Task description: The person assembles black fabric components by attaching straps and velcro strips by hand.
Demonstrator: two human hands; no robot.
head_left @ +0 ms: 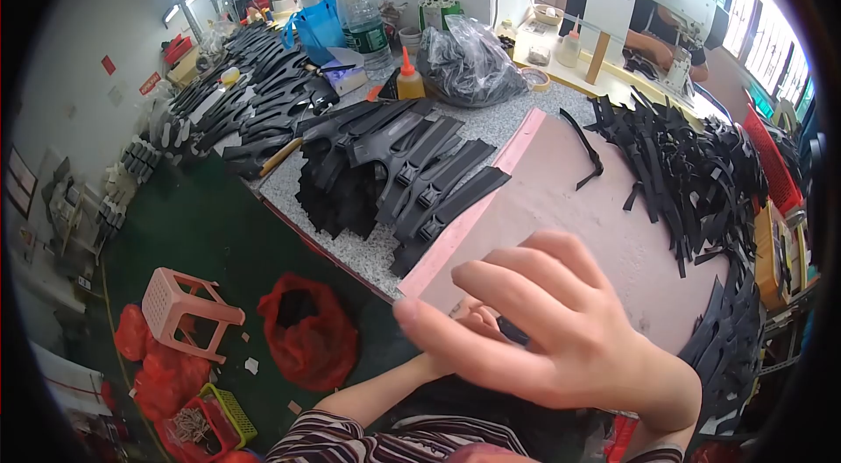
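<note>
My right hand point(552, 323) is raised close to the camera, over the near edge of the pinkish work mat point(534, 191). Its fingers are loosely bent, the thumb stands apart from them, and nothing shows in its grasp. Behind it, my left hand point(477, 319) is mostly hidden; the visible fingers look curled. A dark bit shows beside them, too covered to name. A single black strap point(585, 148) lies on the mat's far part. Left of the mat, several black shaped pieces with buckles point(429, 191) lie overlapping on the speckled tabletop point(372, 257).
A heap of black straps point(674, 165) covers the mat's right side. Behind are a stuffed plastic bag point(469, 60), a yellow glue bottle point(409, 79) and a large water bottle point(363, 25). A pink stool point(193, 314) and red bag point(307, 332) stand on the floor. Another person's arm point(648, 49) shows by a sewing machine.
</note>
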